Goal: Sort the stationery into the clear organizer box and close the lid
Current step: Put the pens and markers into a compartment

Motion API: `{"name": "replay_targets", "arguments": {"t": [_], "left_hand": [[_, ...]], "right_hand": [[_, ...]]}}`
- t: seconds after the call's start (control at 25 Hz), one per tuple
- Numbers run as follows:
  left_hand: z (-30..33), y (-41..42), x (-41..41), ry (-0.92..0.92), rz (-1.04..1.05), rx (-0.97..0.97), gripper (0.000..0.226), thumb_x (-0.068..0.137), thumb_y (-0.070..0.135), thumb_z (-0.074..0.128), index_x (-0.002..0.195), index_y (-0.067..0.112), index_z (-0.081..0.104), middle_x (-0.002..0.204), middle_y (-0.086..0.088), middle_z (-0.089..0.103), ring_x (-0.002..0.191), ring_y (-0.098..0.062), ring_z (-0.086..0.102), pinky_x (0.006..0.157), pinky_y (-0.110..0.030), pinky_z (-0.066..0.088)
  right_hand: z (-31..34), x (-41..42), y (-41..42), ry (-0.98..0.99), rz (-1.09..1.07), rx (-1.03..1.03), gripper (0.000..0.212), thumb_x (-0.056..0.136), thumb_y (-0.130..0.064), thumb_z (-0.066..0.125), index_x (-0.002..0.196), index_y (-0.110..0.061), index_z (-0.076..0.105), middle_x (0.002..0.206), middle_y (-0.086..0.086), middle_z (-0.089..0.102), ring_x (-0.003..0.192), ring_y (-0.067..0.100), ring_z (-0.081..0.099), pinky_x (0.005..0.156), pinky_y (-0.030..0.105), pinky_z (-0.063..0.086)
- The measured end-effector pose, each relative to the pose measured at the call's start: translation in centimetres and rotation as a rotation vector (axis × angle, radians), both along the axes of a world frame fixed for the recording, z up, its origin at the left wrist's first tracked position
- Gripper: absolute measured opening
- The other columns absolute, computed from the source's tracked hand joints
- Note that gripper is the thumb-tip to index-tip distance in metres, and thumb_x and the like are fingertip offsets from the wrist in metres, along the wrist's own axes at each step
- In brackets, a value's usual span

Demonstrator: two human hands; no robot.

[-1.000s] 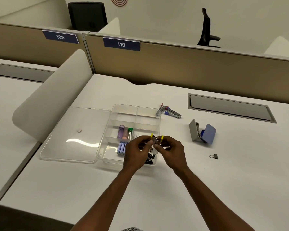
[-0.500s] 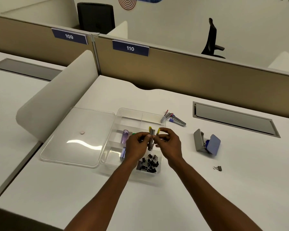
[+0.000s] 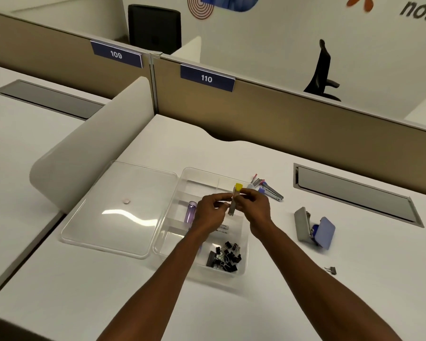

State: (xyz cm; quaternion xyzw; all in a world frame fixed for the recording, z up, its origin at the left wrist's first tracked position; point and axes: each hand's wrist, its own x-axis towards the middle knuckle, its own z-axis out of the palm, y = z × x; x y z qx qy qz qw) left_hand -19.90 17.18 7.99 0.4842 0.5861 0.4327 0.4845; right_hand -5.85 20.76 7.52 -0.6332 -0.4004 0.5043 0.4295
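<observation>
Both hands meet above the clear organizer box (image 3: 202,217), which serves as the reference object. Left hand (image 3: 210,214) and right hand (image 3: 253,207) each pinch a small upright grey item with a yellow top (image 3: 234,199), fingers curled round it; what kind of stationery it is cannot be told. The item hangs over the box's middle compartments, clear of the floor of the box.

Inside the box: a pile of black binder clips (image 3: 224,257) in the near right compartment, a purple tube (image 3: 190,211) in a left-middle compartment, and a white labelled item (image 3: 223,227) partly hidden below the left hand.

The clear lid (image 3: 118,207) lies open flat, joined to the box's left side, with a small round pale spot on it.

Beyond the box's far right corner, just beside it, lies a cluster of pens and metal pieces (image 3: 266,188). Well to the right of the box lies a grey stapler with a blue part (image 3: 314,227). Right of the box and nearer the viewer, a single binder clip (image 3: 331,269) lies apart on the white desk (image 3: 280,303).
</observation>
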Motion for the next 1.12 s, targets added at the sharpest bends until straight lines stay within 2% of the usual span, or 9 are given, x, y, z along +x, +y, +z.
{"name": "replay_targets", "arguments": {"t": [0.08, 0.16, 0.24, 0.32, 0.48, 0.64, 0.76, 0.88, 1.12], "left_hand": [[-0.3, 0.2, 0.1, -0.019, -0.063, 0.004, 0.038, 0.093, 0.007, 0.056, 0.116, 0.033, 0.071, 0.108, 0.008, 0.074, 0.079, 0.003, 0.066, 0.058, -0.01, 0.048], [-0.6, 0.3, 0.5, 0.016, -0.083, 0.009, 0.037, 0.094, 0.007, 0.058, 0.124, 0.026, 0.068, 0.12, 0.003, 0.069, 0.096, -0.001, 0.065, 0.073, -0.014, 0.052], [-1.1, 0.2, 1.0, 0.115, -0.029, 0.04, 0.035, 0.094, 0.007, 0.059, 0.127, 0.017, 0.065, 0.128, -0.002, 0.064, 0.115, -0.014, 0.061, 0.094, -0.026, 0.052], [-1.9, -0.1, 1.0, 0.215, 0.064, 0.089, 0.034, 0.093, 0.008, 0.06, 0.126, 0.012, 0.064, 0.13, -0.005, 0.063, 0.119, -0.02, 0.059, 0.102, -0.034, 0.049], [-3.7, -0.4, 0.2, 0.421, 0.146, 0.216, 0.035, 0.093, 0.012, 0.06, 0.128, 0.009, 0.063, 0.134, -0.005, 0.06, 0.138, -0.02, 0.041, 0.112, -0.027, 0.034], [-5.2, -0.7, 0.1, 0.494, 0.084, 0.234, 0.041, 0.093, 0.016, 0.06, 0.133, 0.007, 0.058, 0.141, -0.005, 0.055, 0.147, -0.019, 0.025, 0.116, -0.029, 0.027], [-6.3, -0.8, 0.2, 0.519, 0.062, 0.247, 0.043, 0.092, 0.015, 0.06, 0.134, 0.007, 0.056, 0.144, -0.007, 0.052, 0.147, -0.021, 0.026, 0.117, -0.033, 0.027], [-6.9, -0.7, 0.3, 0.535, 0.066, 0.257, 0.045, 0.091, 0.016, 0.061, 0.135, 0.008, 0.056, 0.144, -0.006, 0.052, 0.146, -0.022, 0.027, 0.114, -0.027, 0.024], [-7.5, -0.6, 0.4, 0.552, 0.078, 0.264, 0.046, 0.089, 0.016, 0.063, 0.134, 0.009, 0.056, 0.144, -0.006, 0.052, 0.145, -0.023, 0.029, 0.111, -0.028, 0.025]], "right_hand": [[0.0, 0.1, 1.6, -0.054, 0.027, -0.007, 0.025, 0.087, -0.01, 0.069, 0.112, -0.005, 0.07, 0.087, 0.009, 0.074, 0.078, 0.027, 0.071, 0.076, 0.043, 0.057], [-0.1, 0.2, 3.0, -0.152, 0.09, 0.02, 0.018, 0.09, -0.012, 0.065, 0.106, -0.009, 0.073, 0.077, 0.004, 0.072, 0.067, 0.021, 0.064, 0.069, 0.038, 0.052], [-0.1, 0.0, 4.0, -0.309, 0.158, 0.059, 0.02, 0.092, -0.021, 0.066, 0.108, -0.014, 0.075, 0.089, 0.0, 0.074, 0.08, 0.014, 0.067, 0.073, 0.029, 0.052], [-0.4, -0.1, 4.6, -0.443, 0.24, 0.094, 0.02, 0.092, -0.024, 0.068, 0.108, -0.015, 0.076, 0.096, -0.004, 0.073, 0.087, 0.009, 0.066, 0.072, 0.02, 0.049], [-1.7, -0.7, 5.3, -0.639, 0.376, 0.05, 0.02, 0.092, -0.022, 0.069, 0.109, -0.011, 0.073, 0.105, 0.002, 0.072, 0.094, 0.016, 0.065, 0.081, 0.027, 0.051], [-2.7, -1.4, 5.6, -0.682, 0.424, 0.025, 0.018, 0.093, -0.019, 0.067, 0.106, -0.008, 0.07, 0.107, 0.009, 0.071, 0.101, 0.023, 0.065, 0.08, 0.027, 0.048], [-2.9, -1.6, 5.8, -0.721, 0.436, 0.018, 0.017, 0.091, -0.02, 0.069, 0.105, -0.009, 0.071, 0.106, 0.009, 0.071, 0.098, 0.022, 0.065, 0.078, 0.029, 0.049], [-3.1, -1.7, 5.6, -0.775, 0.425, 0.046, 0.02, 0.09, -0.022, 0.07, 0.105, -0.007, 0.072, 0.104, 0.011, 0.071, 0.095, 0.024, 0.066, 0.083, 0.034, 0.052], [-3.3, -1.8, 5.1, -0.899, 0.435, 0.092, 0.021, 0.091, -0.008, 0.063, 0.111, -0.007, 0.071, 0.111, 0.014, 0.072, 0.101, 0.028, 0.065, 0.088, 0.037, 0.054]]}}
